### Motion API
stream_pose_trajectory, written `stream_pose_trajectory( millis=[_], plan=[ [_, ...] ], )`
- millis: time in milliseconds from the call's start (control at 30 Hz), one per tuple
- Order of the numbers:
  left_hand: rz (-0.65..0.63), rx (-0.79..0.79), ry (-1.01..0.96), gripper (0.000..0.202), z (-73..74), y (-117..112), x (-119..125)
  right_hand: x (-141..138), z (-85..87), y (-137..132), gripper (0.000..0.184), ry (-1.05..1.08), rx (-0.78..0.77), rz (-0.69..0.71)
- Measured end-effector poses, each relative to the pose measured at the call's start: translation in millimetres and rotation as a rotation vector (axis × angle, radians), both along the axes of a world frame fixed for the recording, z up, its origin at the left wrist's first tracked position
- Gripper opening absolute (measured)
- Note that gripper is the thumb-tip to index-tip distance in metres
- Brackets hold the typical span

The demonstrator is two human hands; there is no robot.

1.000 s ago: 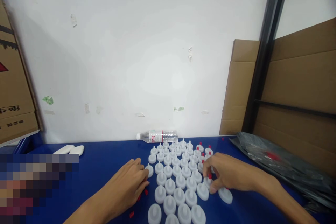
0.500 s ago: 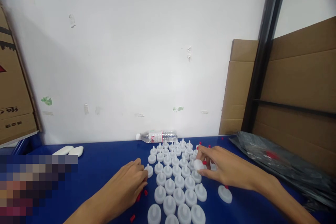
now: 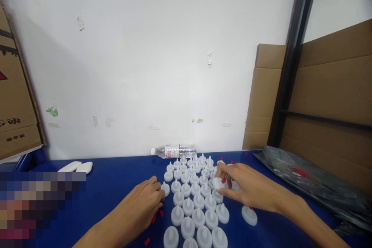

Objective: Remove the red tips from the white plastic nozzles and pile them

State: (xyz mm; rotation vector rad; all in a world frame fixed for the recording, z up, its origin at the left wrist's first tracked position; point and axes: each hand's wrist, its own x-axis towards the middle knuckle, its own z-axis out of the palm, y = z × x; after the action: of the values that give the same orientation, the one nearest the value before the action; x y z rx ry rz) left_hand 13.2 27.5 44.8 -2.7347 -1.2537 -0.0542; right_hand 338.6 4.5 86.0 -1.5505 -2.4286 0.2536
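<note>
Several white plastic nozzle caps (image 3: 192, 197) stand in rows on a blue table (image 3: 110, 186). My right hand (image 3: 244, 186) hovers over the right side of the rows, its fingers pinched on one white cap (image 3: 217, 182) that has a red tip. My left hand (image 3: 142, 203) rests on the table at the left edge of the rows, fingers curled, next to small red tips (image 3: 160, 213); what it holds, if anything, is hidden. One white cap (image 3: 249, 215) lies apart, below my right wrist.
A clear water bottle (image 3: 173, 150) lies along the white wall. Two white oblong pieces (image 3: 76, 167) sit at the far left. A grey plastic bag (image 3: 314, 184) lies on the right, by cardboard sheets (image 3: 328, 93) and a black post. A cardboard box (image 3: 14, 97) stands on the left.
My right hand picked a white cap out of the right side of the rows and lifted it up and back. My left hand stayed almost still.
</note>
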Motion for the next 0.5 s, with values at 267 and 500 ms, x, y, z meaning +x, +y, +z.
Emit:
stream_pose_trajectory(
  millis=[267,500],
  plan=[
    [0.003,0.004,0.026,0.025,-1.5,-0.3,0.1,-2.7,-2.7,0.7,0.024,-0.002,0.009,0.025],
    [-0.028,0.056,-0.024,0.025,-2.7,0.1,2.2,-5.0,-3.1,1.2,0.026,0.003,0.024,0.047]
  ],
)
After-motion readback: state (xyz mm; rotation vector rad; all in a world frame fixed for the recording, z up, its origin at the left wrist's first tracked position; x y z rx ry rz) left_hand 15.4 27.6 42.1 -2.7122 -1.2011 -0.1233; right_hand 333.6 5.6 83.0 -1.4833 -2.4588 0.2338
